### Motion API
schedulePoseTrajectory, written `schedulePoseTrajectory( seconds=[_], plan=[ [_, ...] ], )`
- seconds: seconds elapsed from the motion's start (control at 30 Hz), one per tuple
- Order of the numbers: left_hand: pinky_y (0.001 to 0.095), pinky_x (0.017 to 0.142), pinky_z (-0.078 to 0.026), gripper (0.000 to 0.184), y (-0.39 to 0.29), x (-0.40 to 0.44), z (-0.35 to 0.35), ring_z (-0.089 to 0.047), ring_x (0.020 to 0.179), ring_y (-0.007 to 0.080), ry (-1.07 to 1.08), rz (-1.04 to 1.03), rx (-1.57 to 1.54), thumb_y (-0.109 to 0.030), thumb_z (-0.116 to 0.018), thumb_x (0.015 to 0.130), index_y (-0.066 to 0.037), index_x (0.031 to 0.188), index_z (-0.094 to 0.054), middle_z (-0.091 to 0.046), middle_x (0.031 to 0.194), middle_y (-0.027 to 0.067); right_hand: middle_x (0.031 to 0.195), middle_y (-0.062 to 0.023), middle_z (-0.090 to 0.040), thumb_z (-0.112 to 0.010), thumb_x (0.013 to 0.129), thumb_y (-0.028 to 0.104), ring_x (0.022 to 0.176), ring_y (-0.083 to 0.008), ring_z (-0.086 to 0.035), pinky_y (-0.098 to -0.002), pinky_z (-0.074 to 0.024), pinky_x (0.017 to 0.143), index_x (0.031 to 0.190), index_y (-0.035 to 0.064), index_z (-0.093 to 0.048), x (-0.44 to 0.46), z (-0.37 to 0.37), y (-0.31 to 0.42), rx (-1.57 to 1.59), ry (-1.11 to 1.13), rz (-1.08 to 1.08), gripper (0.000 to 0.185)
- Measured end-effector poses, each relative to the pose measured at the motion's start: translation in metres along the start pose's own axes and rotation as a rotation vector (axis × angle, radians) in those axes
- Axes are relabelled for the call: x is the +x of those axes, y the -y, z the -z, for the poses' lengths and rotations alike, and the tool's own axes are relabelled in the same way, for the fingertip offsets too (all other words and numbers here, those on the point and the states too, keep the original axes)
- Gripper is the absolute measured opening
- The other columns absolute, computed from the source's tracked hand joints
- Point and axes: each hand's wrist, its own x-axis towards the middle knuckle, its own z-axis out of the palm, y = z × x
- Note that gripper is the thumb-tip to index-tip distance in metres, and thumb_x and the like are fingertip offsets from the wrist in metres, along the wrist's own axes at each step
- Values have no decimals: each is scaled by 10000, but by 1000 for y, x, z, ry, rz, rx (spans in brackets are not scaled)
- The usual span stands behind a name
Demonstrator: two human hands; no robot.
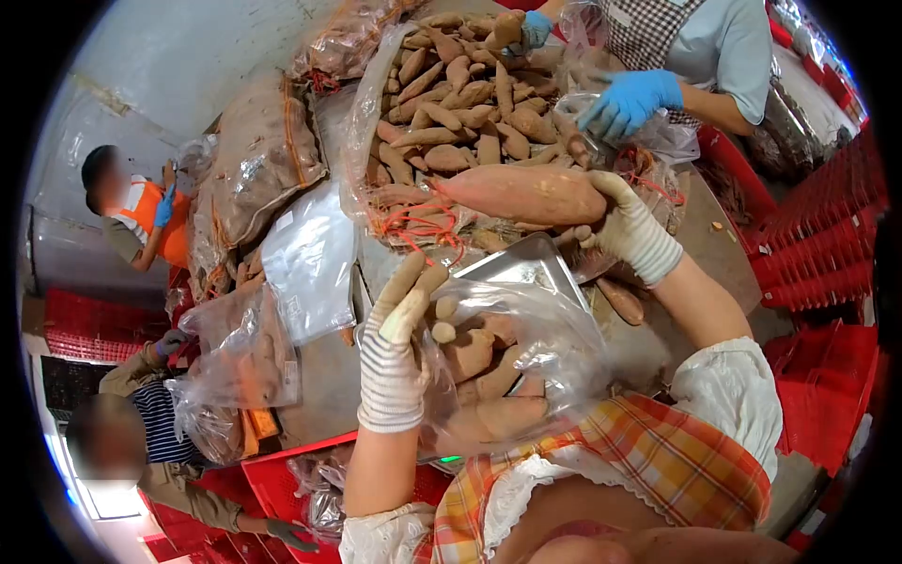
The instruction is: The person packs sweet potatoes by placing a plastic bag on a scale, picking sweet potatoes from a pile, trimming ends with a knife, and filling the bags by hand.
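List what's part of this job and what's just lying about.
In the job:
long reddish-brown sweet potato in the white-gloved right hand
part-filled clear plastic bag
shiny rectangular metal tray

Apparently lying about:
stacked red plastic crates
bulging brownish sack

A bulging sack edged in orange [258,164] serves as the landmark. Above it and to its right lies another filled sack [348,42]. Just left of it is a co-worker in an orange vest [146,211], with a pale wall [169,52] behind. Below and left of it stand red plastic crates [89,324] and a co-worker in a striped top [169,423]. Far to its right are a co-worker in a checked apron [648,33] and stacked red baskets [827,235].
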Motion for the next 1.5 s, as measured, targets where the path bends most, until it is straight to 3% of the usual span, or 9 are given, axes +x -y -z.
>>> schedulePoseTrajectory(
  seconds=[0.17,0.27,0.43,0.73,1.0,1.13,1.27,1.33,1.5],
  plan=[
    [207,565,-469,406,1,11,-27,-567,743,114,48,-14,7,-178,-625,862,-25,1218,-508,-617,941,58,1123,-107,-566,-698,706,308,990,-213,-569,-349,-504,798,1217,34,-482,-44,-20,0,-152,150,263,619],
    [212,558,-455,329,12,21,-30,-552,725,95,27,-121,27,-179,-627,862,-39,1151,-555,-613,889,28,1134,-123,-568,-751,639,241,1005,-256,-581,-375,-529,781,1220,49,-483,-55,-16,2,-284,222,252,668],
    [196,591,-472,264,14,29,-31,-542,702,76,12,-181,48,-217,-577,899,-36,1092,-578,-603,863,7,1249,-84,-490,-808,603,302,1187,-183,-440,-330,-339,1017,1273,26,-448,-65,-33,-5,-731,197,391,809],
    [239,699,-496,272,-5,62,-12,-569,836,118,-66,-163,-187,-244,-494,937,-31,1093,-561,-597,1003,55,1226,-109,-498,-760,660,205,1165,-188,-442,-317,-333,1015,1296,-10,-409,-41,-54,-18,-783,211,477,757],
    [264,457,-462,370,-18,108,74,-519,525,150,-93,101,-296,-421,-532,898,-57,947,-584,-611,772,66,1219,-124,-507,-747,666,169,1151,-193,-458,-321,-355,999,1306,10,-407,-21,-51,-19,-987,206,608,742],
    [183,376,-347,590,-18,95,72,-504,481,165,-453,246,-345,-626,-592,759,-57,914,-577,-611,729,91,1242,-109,-497,-742,673,117,1160,-182,-456,-321,-354,1004,1327,25,-383,-18,-52,-20,-895,173,680,751],
    [186,370,-356,701,-10,64,14,-610,597,164,-305,278,-152,-676,-574,735,-61,1071,-544,-634,875,105,1289,-84,-465,-754,682,68,1192,-173,-433,-333,-342,1022,1404,77,-278,-14,-47,-24,-879,199,722,865],
    [189,371,-389,680,-2,57,1,-632,625,165,64,204,-62,-615,-619,745,-54,1120,-530,-620,1011,123,1317,-107,-436,-772,682,97,1214,-196,-417,-350,-340,1024,1436,87,-191,-14,-48,-27,-924,280,835,952],
    [250,708,-511,599,5,40,-23,-563,1006,165,136,90,-99,-432,-668,795,-59,1227,-489,-588,1103,59,1432,-139,-315,-722,676,67,1312,-224,-325,-348,-283,1066,1428,42,-182,-25,-46,-38,-642,376,856,926]
  ],
)
